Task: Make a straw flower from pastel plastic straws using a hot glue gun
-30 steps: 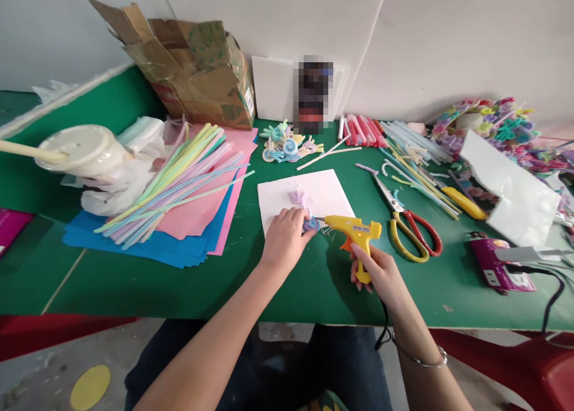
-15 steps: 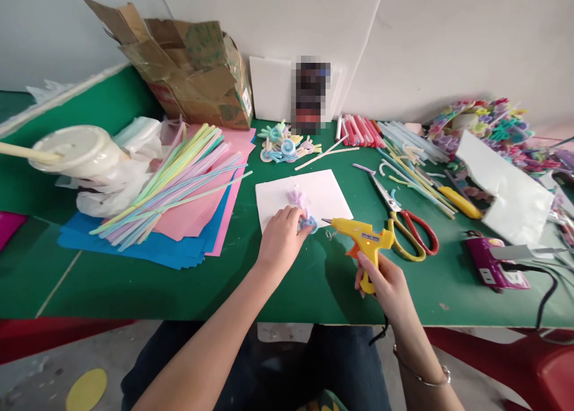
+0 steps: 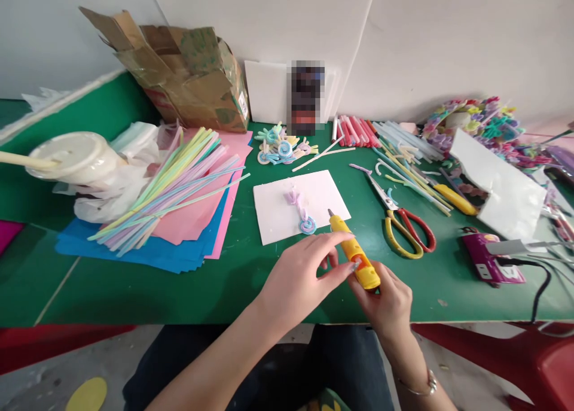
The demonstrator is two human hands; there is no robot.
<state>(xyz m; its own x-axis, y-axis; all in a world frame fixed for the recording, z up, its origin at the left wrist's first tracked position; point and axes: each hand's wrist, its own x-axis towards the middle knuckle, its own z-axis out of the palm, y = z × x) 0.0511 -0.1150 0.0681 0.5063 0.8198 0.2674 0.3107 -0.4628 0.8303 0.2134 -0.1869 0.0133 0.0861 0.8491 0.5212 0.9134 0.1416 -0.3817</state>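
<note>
In the head view, with the white board (image 3: 271, 210) as the clock's centre, the yellow glue gun (image 3: 366, 276) is at 4 o'clock, above the green bench (image 3: 147, 300), its nozzle angled toward 11. The right hand (image 3: 388, 300) has its grip wrapped around the gun's handle. The left hand (image 3: 298, 276) brings thumb and index finger to the gun's side; whether that grip closes on it, I cannot tell. On the board, a lilac fuzzy piece (image 3: 293, 197) lies just above centre, and a blue-and-lilac swirl (image 3: 307, 225) at 5 o'clock, near the board's front edge. Scissors (image 3: 403, 234) with yellow and red handles lie at 3, a bundle of pastel stems (image 3: 168, 192) at 9, and a pile of curled pieces (image 3: 284, 151) between 11 and 12.
</note>
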